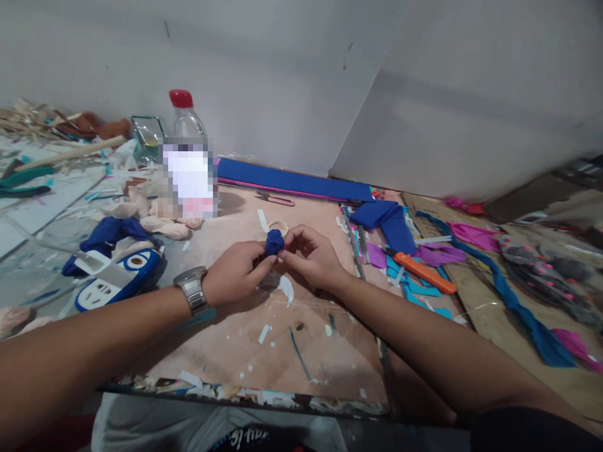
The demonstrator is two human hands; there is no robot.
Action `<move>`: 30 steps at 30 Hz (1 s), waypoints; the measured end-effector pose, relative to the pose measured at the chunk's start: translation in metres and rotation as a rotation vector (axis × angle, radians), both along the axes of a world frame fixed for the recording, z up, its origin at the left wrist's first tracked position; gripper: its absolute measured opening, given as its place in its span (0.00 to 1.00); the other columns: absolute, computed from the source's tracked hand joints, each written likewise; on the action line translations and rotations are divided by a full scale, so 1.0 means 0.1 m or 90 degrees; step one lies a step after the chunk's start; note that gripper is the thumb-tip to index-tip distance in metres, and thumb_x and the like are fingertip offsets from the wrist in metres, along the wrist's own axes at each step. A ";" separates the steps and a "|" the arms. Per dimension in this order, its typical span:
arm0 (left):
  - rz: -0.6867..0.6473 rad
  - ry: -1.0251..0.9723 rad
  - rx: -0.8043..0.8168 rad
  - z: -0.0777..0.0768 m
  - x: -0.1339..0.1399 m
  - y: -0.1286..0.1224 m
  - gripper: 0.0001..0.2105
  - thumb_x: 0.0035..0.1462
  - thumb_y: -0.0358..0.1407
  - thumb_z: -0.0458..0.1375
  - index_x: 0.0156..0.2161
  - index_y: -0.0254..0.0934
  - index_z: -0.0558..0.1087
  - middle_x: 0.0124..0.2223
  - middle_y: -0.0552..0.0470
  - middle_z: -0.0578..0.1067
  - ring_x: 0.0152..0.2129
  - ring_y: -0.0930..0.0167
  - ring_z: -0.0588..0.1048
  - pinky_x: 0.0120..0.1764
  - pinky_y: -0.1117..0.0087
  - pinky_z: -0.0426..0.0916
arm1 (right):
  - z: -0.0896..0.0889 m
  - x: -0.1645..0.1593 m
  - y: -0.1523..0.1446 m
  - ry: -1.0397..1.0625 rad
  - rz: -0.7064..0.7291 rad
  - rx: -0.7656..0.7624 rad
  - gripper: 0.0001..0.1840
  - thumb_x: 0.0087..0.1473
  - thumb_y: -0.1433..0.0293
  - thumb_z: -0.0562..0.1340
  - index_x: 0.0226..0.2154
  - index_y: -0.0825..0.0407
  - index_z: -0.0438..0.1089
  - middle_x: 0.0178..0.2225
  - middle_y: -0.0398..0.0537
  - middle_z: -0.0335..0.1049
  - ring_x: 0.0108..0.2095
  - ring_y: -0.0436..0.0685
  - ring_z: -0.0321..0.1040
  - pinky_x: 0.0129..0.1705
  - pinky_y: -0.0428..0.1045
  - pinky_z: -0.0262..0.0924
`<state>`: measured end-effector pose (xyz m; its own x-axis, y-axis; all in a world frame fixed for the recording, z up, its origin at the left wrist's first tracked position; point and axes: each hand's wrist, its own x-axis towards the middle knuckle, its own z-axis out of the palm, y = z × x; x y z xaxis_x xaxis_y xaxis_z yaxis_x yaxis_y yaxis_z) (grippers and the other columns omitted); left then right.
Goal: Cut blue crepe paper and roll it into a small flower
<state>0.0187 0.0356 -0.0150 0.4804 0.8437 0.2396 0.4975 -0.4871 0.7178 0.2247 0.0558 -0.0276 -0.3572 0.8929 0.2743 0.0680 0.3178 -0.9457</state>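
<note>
Over the middle of the table (339, 364), both hands meet at a small dark blue rolled bundle (274, 243), gathered and folded like a flower bud. I cannot tell whether it is fabric or crepe paper. My left hand (235, 270), below a metal wristwatch (192, 289), pinches its left side between thumb and fingers. My right hand (313, 254) holds the lower right side with the thumb and fingertips, the other fingers curled. Just behind the bundle lies a pale ring-shaped roll (279, 225), probably tape. Thread snips (276, 199) with a pink handle rest farther back.
A blue-and-white power strip (120, 279), a pixelated phone (191, 179) and a red-capped bottle (181, 100) stand left. A long blue sheet (292, 177) lies along the wall. At right are an orange cutter (424, 273), a blue strip (499, 289) and coloured scraps.
</note>
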 end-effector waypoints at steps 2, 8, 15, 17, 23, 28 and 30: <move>-0.008 -0.018 -0.026 0.00 0.00 0.00 0.13 0.67 0.37 0.53 0.33 0.34 0.75 0.30 0.51 0.78 0.26 0.71 0.71 0.31 0.70 0.60 | -0.01 0.00 0.00 0.019 0.013 -0.028 0.15 0.51 0.68 0.72 0.39 0.49 0.69 0.35 0.42 0.71 0.31 0.49 0.67 0.34 0.46 0.62; -0.006 0.000 -0.015 0.02 0.01 -0.02 0.11 0.64 0.36 0.54 0.33 0.35 0.75 0.30 0.52 0.77 0.25 0.71 0.70 0.31 0.70 0.58 | -0.07 0.02 0.02 0.003 0.073 -0.041 0.16 0.54 0.66 0.70 0.46 0.50 0.74 0.40 0.46 0.76 0.38 0.53 0.72 0.43 0.49 0.67; 0.031 -0.049 -0.039 0.00 0.00 0.00 0.12 0.66 0.38 0.54 0.32 0.36 0.71 0.26 0.57 0.70 0.24 0.72 0.66 0.30 0.70 0.57 | -0.05 0.03 0.02 0.003 0.005 0.037 0.22 0.55 0.66 0.71 0.52 0.47 0.72 0.52 0.51 0.74 0.47 0.56 0.74 0.51 0.51 0.69; 0.021 -0.075 -0.062 -0.01 0.00 0.00 0.11 0.67 0.38 0.54 0.33 0.36 0.71 0.27 0.56 0.72 0.25 0.72 0.67 0.31 0.70 0.58 | -0.04 0.03 0.01 -0.006 0.024 0.020 0.24 0.55 0.64 0.72 0.53 0.47 0.72 0.51 0.51 0.75 0.45 0.56 0.74 0.48 0.51 0.70; 0.024 -0.068 -0.061 -0.02 0.00 -0.01 0.10 0.65 0.37 0.56 0.32 0.36 0.72 0.27 0.56 0.72 0.24 0.73 0.66 0.30 0.71 0.57 | -0.05 0.01 0.01 -0.016 0.033 -0.029 0.12 0.55 0.61 0.72 0.35 0.52 0.76 0.33 0.44 0.76 0.35 0.54 0.71 0.42 0.51 0.68; 0.029 -0.095 -0.077 -0.01 0.01 -0.01 0.09 0.65 0.35 0.55 0.33 0.36 0.73 0.27 0.56 0.73 0.25 0.73 0.68 0.30 0.72 0.59 | -0.03 0.02 0.04 -0.033 0.023 -0.033 0.11 0.53 0.64 0.73 0.34 0.53 0.76 0.32 0.45 0.76 0.34 0.54 0.71 0.40 0.50 0.67; 0.032 -0.105 -0.088 -0.01 0.01 -0.01 0.09 0.65 0.36 0.56 0.33 0.35 0.74 0.28 0.55 0.74 0.25 0.73 0.69 0.30 0.72 0.60 | -0.02 0.02 0.04 -0.048 0.014 -0.001 0.12 0.53 0.64 0.73 0.37 0.52 0.76 0.35 0.46 0.77 0.36 0.55 0.72 0.42 0.50 0.68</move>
